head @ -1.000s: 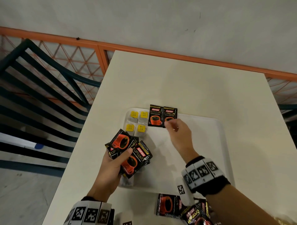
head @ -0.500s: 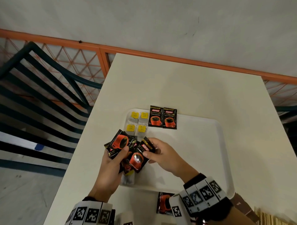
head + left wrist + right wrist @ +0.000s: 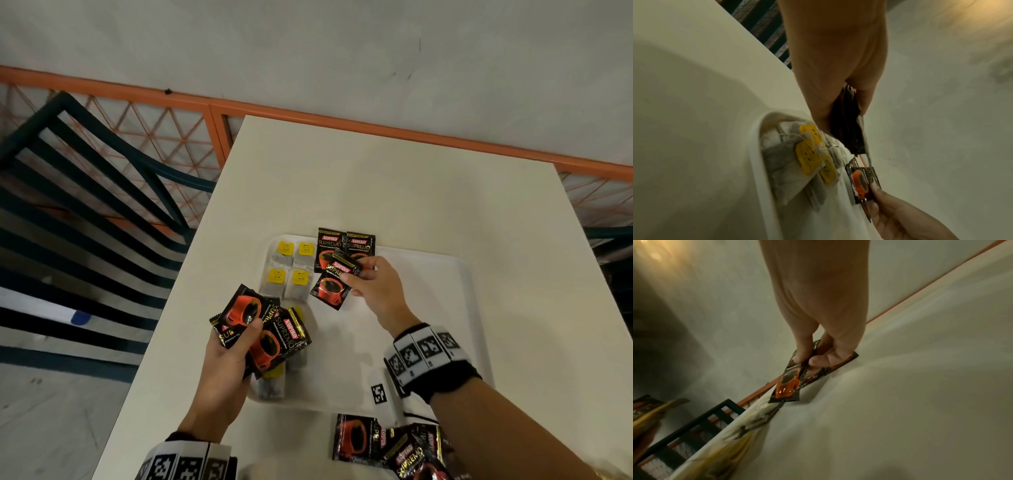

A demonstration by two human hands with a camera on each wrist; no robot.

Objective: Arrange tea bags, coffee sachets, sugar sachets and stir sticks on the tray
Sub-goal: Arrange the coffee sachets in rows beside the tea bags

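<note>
R hand (image 3: 375, 291) pinches a coffee sachet (image 3: 331, 286), long axis tilted, just below the two placed sachets (image 3: 346, 246) at frame centre. L hand (image 3: 226, 373) grips spare sachets (image 3: 260, 329), lower left.

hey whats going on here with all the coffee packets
A person is laying out drinks supplies on a white tray. The right hand pinches one coffee sachet and carries it toward the two sachets already lined up at the tray's far edge, next to four tea bags with yellow tags. The left hand holds a fan of more sachets as the supply. Further sachets lie loose on the table near the person.
</note>
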